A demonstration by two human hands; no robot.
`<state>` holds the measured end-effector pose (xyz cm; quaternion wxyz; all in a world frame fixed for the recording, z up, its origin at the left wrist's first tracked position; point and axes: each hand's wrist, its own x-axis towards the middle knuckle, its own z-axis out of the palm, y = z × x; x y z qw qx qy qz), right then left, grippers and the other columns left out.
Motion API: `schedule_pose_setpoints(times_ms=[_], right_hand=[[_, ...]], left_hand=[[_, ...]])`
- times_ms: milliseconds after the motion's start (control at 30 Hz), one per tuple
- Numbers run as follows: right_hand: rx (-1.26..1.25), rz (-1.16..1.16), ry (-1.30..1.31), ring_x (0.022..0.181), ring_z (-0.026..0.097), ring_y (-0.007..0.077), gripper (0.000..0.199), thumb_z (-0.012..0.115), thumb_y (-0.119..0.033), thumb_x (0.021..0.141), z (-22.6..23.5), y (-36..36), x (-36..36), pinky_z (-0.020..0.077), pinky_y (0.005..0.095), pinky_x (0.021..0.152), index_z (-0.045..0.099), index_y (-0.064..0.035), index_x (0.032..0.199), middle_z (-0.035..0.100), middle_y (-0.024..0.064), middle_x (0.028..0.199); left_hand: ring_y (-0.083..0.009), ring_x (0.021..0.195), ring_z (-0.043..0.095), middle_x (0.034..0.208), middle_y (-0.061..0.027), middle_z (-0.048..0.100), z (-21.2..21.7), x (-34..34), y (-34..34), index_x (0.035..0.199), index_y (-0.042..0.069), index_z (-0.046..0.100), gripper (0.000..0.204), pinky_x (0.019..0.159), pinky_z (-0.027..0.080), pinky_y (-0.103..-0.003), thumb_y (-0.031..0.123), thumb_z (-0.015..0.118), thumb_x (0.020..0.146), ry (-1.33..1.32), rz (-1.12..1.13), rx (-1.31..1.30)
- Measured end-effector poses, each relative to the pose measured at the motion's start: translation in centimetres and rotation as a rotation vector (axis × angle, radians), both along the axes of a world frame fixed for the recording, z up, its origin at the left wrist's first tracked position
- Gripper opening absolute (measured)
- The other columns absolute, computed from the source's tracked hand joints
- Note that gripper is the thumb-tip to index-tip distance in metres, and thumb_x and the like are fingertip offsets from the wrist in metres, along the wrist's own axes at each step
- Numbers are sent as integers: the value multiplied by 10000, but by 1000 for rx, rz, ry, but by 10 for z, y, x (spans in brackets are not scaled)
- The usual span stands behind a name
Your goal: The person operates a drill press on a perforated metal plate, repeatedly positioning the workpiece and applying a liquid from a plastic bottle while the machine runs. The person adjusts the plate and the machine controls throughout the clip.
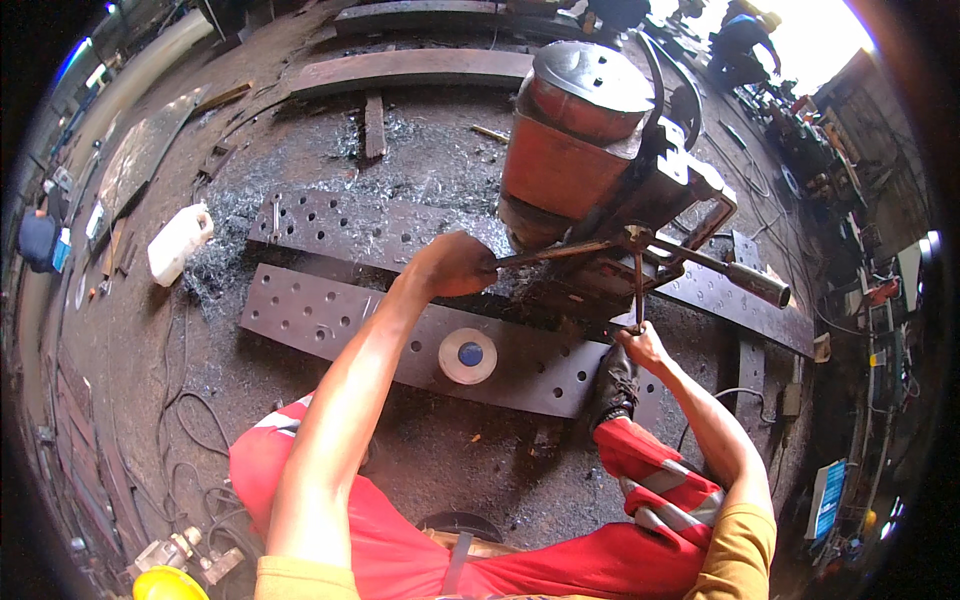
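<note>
A red portable drill press (570, 150) with a silver motor cap stands on a dark steel plate drilled with several holes (340, 315). From the hub on its side, three feed-handle spokes spread out. My left hand (452, 265) is closed round the end of the left-pointing spoke (560, 252). Lower down, my right hand (645, 347) grips the end of the downward spoke (638, 290). The third spoke (740, 275), with a thick sleeve grip, points right and is free of my hands. The drill's tip is hidden behind the machine body.
A pale round container with a blue centre (468, 356) rests on the near plate. Metal shavings (215, 265) lie around the far plate, beside a white jug (181, 245). My boot (614, 385) touches the plate area. Cables (195, 425) cross the floor. Another person (742, 48) crouches far right.
</note>
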<state>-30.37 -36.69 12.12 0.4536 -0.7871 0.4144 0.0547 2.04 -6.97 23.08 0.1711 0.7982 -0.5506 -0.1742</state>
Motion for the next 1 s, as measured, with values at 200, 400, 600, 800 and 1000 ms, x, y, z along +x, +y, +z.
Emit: schedule_pose_setpoints(times_ms=[200, 400, 600, 800, 1000], right_hand=[[43, 114, -46, 551, 458, 98, 282, 634, -207, 910, -5, -18, -11, 374, 311, 539, 583, -66, 671, 508, -31, 614], [98, 164, -13, 579, 477, 82, 236, 632, -230, 908, 25, 2, 4, 362, 294, 538, 666, -48, 763, 570, -17, 648], [209, -4, -71, 497, 424, 66, 248, 677, -246, 872, 4, -14, -5, 304, 294, 459, 647, -55, 716, 507, -31, 579], [126, -83, -119, 518, 462, 85, 269, 740, -249, 848, -19, -4, 8, 346, 301, 456, 587, -63, 728, 529, -10, 603], [107, 94, -93, 563, 481, 101, 300, 733, -283, 869, -62, -37, -9, 406, 302, 505, 577, -28, 890, 535, 4, 652]], left_hand=[[-449, 814, 662, 830, -239, 678, 3, -4, -7, 879, 66, 730, 323, 732, 528, -506, 352, 583, 845, 2, 5, 18], [-450, 816, 660, 817, -238, 677, 7, -2, 2, 888, 68, 734, 330, 739, 534, -509, 350, 571, 837, 6, 20, 30], [-440, 820, 661, 824, -230, 680, 1, -3, -3, 867, 69, 726, 332, 742, 542, -513, 360, 569, 838, -4, -22, -35], [-433, 801, 663, 812, -226, 678, -8, 3, 7, 851, 73, 721, 319, 725, 545, -511, 355, 571, 841, -63, -2, -27], [-438, 794, 661, 796, -232, 670, -3, -1, 8, 836, 68, 727, 322, 717, 536, -511, 359, 589, 827, -17, 31, -50]])
